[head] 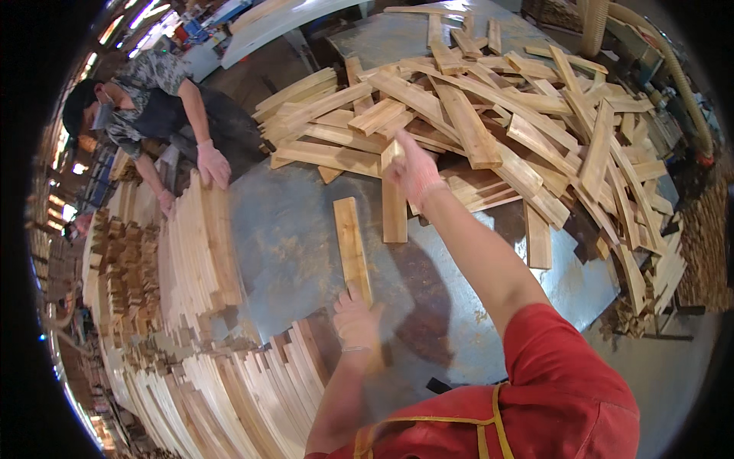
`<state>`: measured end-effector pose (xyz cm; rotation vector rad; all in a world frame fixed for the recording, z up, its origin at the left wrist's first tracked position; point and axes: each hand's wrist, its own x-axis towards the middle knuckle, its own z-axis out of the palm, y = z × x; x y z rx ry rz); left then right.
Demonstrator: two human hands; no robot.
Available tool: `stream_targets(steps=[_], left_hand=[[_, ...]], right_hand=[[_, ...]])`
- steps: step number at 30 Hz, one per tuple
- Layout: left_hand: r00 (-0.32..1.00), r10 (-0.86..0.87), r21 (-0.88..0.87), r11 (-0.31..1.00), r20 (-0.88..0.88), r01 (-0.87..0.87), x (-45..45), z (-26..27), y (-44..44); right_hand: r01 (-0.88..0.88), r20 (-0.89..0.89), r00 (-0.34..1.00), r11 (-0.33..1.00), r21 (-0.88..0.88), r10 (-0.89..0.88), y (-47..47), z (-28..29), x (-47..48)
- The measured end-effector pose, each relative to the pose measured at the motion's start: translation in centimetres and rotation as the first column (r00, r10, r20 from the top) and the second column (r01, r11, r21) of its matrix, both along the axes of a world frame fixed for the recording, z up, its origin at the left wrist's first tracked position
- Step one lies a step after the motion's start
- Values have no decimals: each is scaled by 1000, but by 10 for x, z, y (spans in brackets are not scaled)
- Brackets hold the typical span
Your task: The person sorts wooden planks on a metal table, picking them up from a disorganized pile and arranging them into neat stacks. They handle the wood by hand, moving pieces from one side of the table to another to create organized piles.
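My left hand [356, 322], slightly blurred, lies across a narrow wooden board [351, 241], its thumb on the right side and fingers on the left. That board rests on the metal tabletop [281, 229], and its near end shows faintly below my wrist. Farther forward, my right hand [414, 172] in a light glove grips the upper part of a second board [394, 215], which points towards me. The second board is at the near edge of a jumbled heap of wooden boards [467, 126]. My right palm and some fingers are hidden from view.
Rows of boards on edge [246, 396] line the left front. Across the table, a masked co-worker [166, 109] has both gloved hands on another row of boards [198, 246]. Ribbed hoses [593, 28] hang at the far right, near stacked rough wood [705, 252].
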<state>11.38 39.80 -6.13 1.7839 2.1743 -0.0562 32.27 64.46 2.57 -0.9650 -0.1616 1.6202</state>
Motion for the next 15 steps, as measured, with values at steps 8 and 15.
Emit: stream_targets(steps=[8, 15], left_hand=[[589, 316, -187, 945, 744, -270, -2, 21, -60], [-468, 421, -570, 787, 777, -238, -20, 34, -133]], right_hand=[[32, -32, 999, 999, 21, -31, 77, -29, 3], [-442, -31, 892, 885, 150, 451, -202, -25, 66]])
